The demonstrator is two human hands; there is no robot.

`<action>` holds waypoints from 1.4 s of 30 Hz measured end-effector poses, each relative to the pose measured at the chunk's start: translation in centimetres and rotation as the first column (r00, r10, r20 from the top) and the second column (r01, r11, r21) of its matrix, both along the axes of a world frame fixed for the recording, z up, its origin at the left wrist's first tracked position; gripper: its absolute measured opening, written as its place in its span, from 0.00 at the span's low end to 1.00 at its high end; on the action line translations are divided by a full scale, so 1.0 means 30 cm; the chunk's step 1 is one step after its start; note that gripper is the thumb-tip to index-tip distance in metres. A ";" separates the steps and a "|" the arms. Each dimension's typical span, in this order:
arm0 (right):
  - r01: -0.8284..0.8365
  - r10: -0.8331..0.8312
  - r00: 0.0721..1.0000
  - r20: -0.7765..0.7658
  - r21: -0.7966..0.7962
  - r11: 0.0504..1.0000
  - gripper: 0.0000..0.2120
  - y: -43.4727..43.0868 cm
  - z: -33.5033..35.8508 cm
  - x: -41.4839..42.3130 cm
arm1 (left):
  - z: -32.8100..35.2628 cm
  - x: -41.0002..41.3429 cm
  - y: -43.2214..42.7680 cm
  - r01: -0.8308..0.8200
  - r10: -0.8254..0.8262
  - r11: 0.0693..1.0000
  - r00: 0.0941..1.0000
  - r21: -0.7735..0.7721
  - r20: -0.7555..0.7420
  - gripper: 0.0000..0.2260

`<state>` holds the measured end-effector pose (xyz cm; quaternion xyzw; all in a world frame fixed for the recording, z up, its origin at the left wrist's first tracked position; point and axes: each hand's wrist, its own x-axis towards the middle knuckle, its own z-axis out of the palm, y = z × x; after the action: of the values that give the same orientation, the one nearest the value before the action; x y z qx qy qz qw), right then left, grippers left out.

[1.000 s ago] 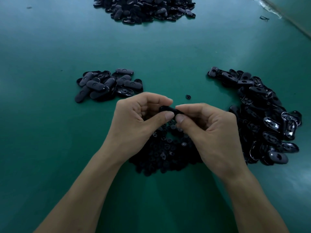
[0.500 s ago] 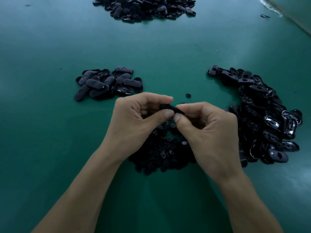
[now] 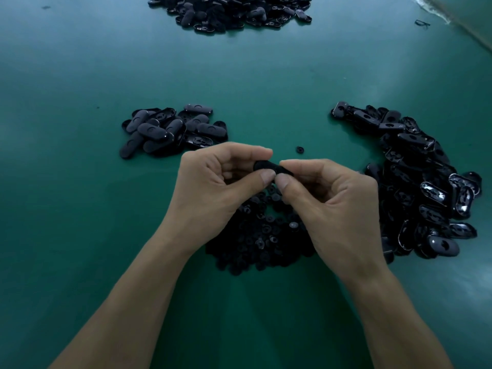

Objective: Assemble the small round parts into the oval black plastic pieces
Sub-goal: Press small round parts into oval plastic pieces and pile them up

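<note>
Both hands meet at centre: my left hand and right hand each pinch an end of one oval black piece, thumbs pressing together, presumably seating a round part I can't see. Loose round parts lie heaped at 6 o'clock beneath them. I judge the small pile at 10 o'clock finished; the bigger heap at 3 o'clock remains

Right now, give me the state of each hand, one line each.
Left hand: closed, pinching one end of the oval black piece.
Right hand: closed, pinching the other end of the same piece.
</note>
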<state>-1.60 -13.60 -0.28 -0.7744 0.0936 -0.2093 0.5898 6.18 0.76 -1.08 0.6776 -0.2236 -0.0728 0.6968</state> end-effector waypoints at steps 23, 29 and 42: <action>0.026 -0.026 0.999 -0.023 0.011 1.000 0.06 -0.006 -0.005 0.008 | 0.000 -0.010 -0.011 -0.046 0.044 0.998 0.997 0.042 0.061 0.12; 0.013 -0.013 1.000 -0.007 0.003 1.000 0.08 0.001 0.002 0.005 | -0.008 -0.009 -0.009 -0.072 0.070 0.997 0.995 0.025 0.067 0.12; 0.123 -0.532 0.756 -0.381 -0.716 0.687 0.24 -0.096 0.015 -0.007 | -0.007 0.056 0.010 -0.432 0.294 0.828 0.878 -0.358 -0.378 0.09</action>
<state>-1.81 -16.49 0.16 -0.9229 0.3277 -0.0981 0.1770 7.88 1.07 -1.29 0.5168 0.0116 0.0097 0.8560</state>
